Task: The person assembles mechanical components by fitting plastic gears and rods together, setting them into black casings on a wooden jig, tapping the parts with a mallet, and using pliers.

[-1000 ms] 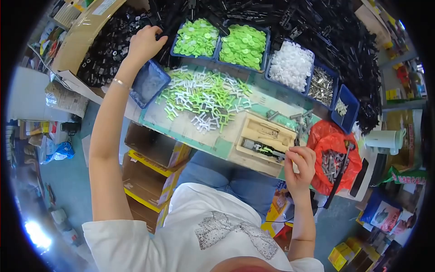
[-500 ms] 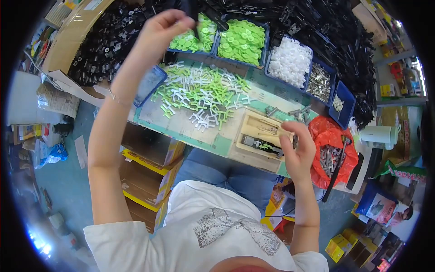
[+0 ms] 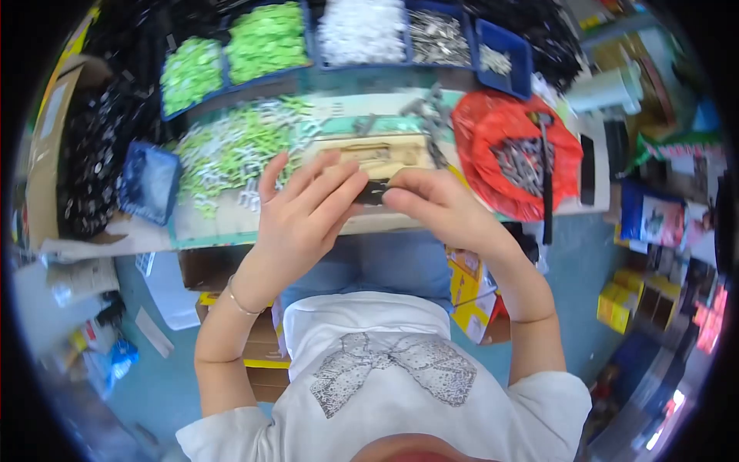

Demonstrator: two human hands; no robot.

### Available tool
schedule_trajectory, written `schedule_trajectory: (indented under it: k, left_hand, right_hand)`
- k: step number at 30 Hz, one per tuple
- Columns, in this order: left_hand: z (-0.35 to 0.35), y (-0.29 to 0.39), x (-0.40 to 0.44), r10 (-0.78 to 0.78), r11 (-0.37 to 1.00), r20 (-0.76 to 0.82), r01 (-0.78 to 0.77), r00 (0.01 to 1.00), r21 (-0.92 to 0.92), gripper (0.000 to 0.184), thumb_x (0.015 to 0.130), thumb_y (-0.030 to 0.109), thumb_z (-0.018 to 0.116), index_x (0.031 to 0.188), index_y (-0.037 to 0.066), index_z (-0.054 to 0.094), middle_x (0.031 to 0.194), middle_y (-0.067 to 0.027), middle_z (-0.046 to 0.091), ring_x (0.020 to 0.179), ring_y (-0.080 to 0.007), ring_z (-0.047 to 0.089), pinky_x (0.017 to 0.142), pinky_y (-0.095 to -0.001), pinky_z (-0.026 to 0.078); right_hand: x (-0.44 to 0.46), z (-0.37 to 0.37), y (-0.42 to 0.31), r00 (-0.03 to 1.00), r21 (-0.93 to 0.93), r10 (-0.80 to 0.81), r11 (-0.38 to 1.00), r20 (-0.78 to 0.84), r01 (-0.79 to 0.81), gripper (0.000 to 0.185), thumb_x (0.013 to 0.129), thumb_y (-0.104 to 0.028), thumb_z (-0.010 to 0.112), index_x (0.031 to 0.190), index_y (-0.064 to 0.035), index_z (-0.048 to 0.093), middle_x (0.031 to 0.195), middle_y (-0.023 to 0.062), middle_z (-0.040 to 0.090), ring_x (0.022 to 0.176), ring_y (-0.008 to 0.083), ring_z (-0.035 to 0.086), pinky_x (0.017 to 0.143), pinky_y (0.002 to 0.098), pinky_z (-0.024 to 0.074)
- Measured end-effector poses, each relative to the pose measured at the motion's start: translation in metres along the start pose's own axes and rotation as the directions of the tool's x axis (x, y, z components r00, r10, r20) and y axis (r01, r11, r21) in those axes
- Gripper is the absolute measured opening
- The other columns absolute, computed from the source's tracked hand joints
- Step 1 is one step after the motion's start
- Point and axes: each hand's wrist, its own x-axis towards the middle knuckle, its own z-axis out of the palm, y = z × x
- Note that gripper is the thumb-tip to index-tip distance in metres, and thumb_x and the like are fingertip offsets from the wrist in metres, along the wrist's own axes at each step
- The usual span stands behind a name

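Note:
Both hands meet over a pale wooden fixture near the table's front edge. A black part lies at the fixture's front, between the hands. My left hand reaches over the fixture's left side, its fingertips at the black part and its thumb side hidden; whether it grips anything is unclear. From the right, my right hand pinches at the black part's right end with thumb and forefinger, and what is between them is too small to name.
Green and white forked pieces are heaped left of the fixture. Behind stand blue trays of green discs, white pieces and metal pins. A red bag of grey parts lies right; an empty-looking blue tray sits left.
My left hand has come from the back left bins to the fixture beside my right hand. The view has turned, so the trays now appear farther left and higher.

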Motion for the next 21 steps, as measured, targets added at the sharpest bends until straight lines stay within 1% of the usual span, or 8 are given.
schedule_trajectory:
  k: [4,5,6,8,10,11,14,21]
  left_hand:
    - [0.009,0.007,0.001,0.07,0.976,0.031,-0.062,0.997,-0.207,0.034,0.074,0.014,0.072,0.107,0.011,0.065,0.106,-0.0028,0.065,0.091,-0.0181,0.061,0.088,-0.0389,0.041]
    - [0.008,0.007,0.005,0.042,0.972,0.016,-0.037,0.999,-0.233,0.032,0.073,0.013,0.074,0.104,0.01,0.066,0.104,-0.0032,0.066,0.086,-0.0174,0.061,0.083,-0.0364,0.042]
    - [0.011,0.004,0.005,-0.024,0.965,0.01,0.026,1.0,-0.26,0.032,0.072,0.013,0.075,0.102,0.009,0.067,0.102,-0.0035,0.067,0.084,-0.0177,0.061,0.082,-0.0357,0.042]
    - [0.015,0.001,0.008,-0.149,0.936,-0.039,0.128,0.988,-0.328,0.031,0.07,0.012,0.077,0.099,0.008,0.068,0.096,-0.0045,0.069,0.081,-0.0186,0.062,0.08,-0.0333,0.041]
    - [0.018,-0.002,0.005,-0.197,0.926,-0.021,0.179,0.98,-0.332,0.03,0.071,0.012,0.077,0.099,0.008,0.068,0.095,-0.0047,0.069,0.082,-0.0186,0.062,0.08,-0.0326,0.039]
    - [0.02,-0.001,0.003,-0.204,0.929,-0.015,0.189,0.979,-0.318,0.028,0.073,0.014,0.075,0.099,0.009,0.068,0.096,-0.0042,0.069,0.085,-0.0186,0.062,0.082,-0.0328,0.038]
    - [0.025,0.002,0.0,-0.156,0.976,-0.012,0.152,0.988,-0.155,0.026,0.075,0.017,0.074,0.099,0.01,0.068,0.098,-0.0027,0.068,0.09,-0.0186,0.061,0.084,-0.0349,0.037]
    - [0.042,0.004,-0.005,-0.093,0.987,0.042,0.097,0.995,-0.126,0.027,0.075,0.019,0.073,0.101,0.011,0.067,0.102,-0.0001,0.067,0.094,-0.0176,0.06,0.092,-0.0411,0.034]
  right_hand:
    - [-0.023,-0.008,0.011,1.0,-0.184,-0.009,0.983,-0.017,0.006,0.022,0.091,-0.021,0.056,0.096,-0.0002,0.06,0.077,0.0048,0.059,0.073,0.0122,0.053,0.065,0.0277,0.0437]
    - [-0.028,-0.013,0.017,0.962,-0.291,-0.173,0.951,-0.21,0.108,0.023,0.091,-0.022,0.056,0.1,-0.0015,0.06,0.081,0.0047,0.06,0.076,0.0124,0.055,0.07,0.0267,0.0443]
    - [-0.033,-0.019,0.023,0.865,-0.409,-0.341,0.895,-0.369,0.178,0.024,0.09,-0.022,0.057,0.104,-0.0028,0.06,0.085,0.0047,0.06,0.08,0.0126,0.056,0.074,0.0256,0.0448]
    - [-0.039,-0.067,0.03,0.772,-0.198,-0.169,0.979,-0.613,0.057,0.025,0.091,-0.021,0.057,0.108,-0.0028,0.06,0.094,0.0046,0.061,0.089,0.0133,0.057,0.081,0.0248,0.0439]
    - [-0.039,-0.129,0.068,0.531,-0.514,-0.359,0.84,-0.768,-0.174,0.025,0.087,-0.022,0.06,0.098,0.001,0.063,0.096,0.0158,0.064,0.09,0.0288,0.061,0.08,0.0362,0.0469]
    - [-0.043,-0.155,0.088,0.539,-0.579,-0.314,0.685,-0.782,-0.441,0.026,0.084,-0.018,0.059,0.101,0.0019,0.061,0.097,0.021,0.063,0.092,0.0364,0.061,0.081,0.0403,0.0471]
    - [-0.042,-0.173,0.123,0.594,-0.577,-0.16,0.529,-0.788,-0.622,0.031,0.082,-0.013,0.06,0.11,0.0006,0.055,0.101,0.0202,0.064,0.095,0.0322,0.063,0.082,0.0389,0.0485]
    - [-0.038,-0.16,0.109,0.543,-0.572,-0.238,0.553,-0.805,-0.606,0.037,0.085,-0.014,0.057,0.116,0.0019,0.047,0.103,0.0277,0.06,0.096,0.0411,0.06,0.082,0.0422,0.0473]
